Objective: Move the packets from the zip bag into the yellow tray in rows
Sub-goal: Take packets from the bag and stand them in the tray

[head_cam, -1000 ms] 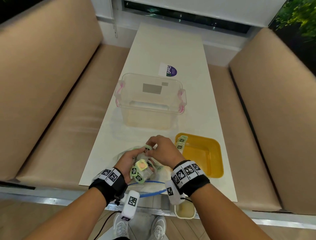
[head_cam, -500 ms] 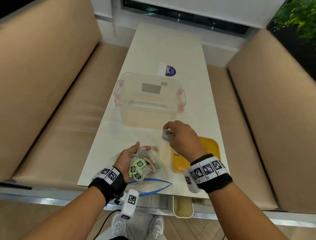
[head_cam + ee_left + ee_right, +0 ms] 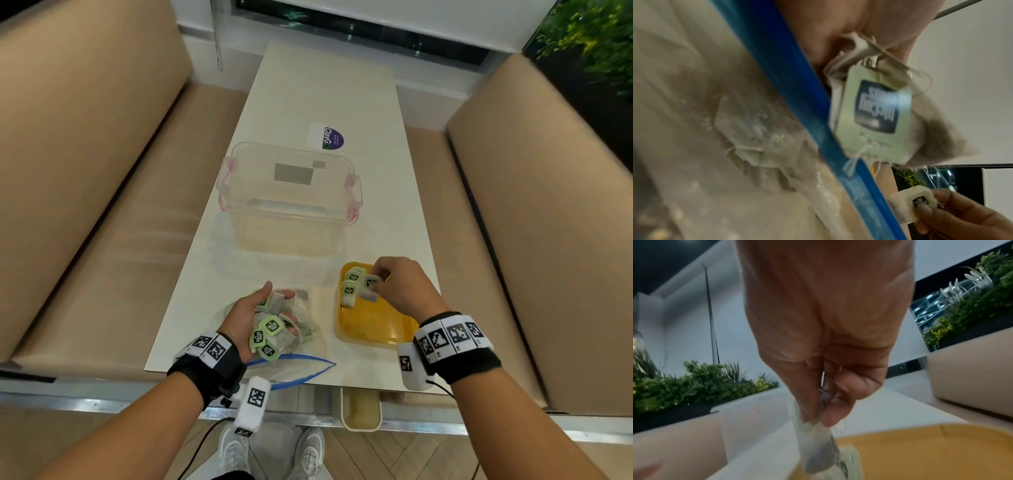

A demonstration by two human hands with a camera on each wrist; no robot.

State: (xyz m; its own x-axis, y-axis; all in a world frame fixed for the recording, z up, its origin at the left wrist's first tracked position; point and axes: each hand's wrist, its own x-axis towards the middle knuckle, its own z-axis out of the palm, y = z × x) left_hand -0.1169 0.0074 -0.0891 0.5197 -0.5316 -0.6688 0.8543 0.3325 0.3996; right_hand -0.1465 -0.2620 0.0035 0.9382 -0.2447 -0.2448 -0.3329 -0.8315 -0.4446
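A yellow tray sits on the white table at the near right, with packets lying in its far left corner. My right hand hovers over that corner and pinches one green-tagged packet by its top; the right wrist view shows the packet hanging from the fingertips over the tray. My left hand lies palm up over the clear zip bag with a blue seal, cupping a bunch of packets. The left wrist view shows one of them close up beside the blue seal.
An empty clear plastic box with pink latches stands in the middle of the table, beyond the tray. A round sticker lies behind it. Beige benches flank the table on both sides. A small cream bin hangs under the near edge.
My right hand took a packet from the bunch in my left hand, carried it right and forward, and now holds it over the tray's far left corner. The left hand stayed over the bag.
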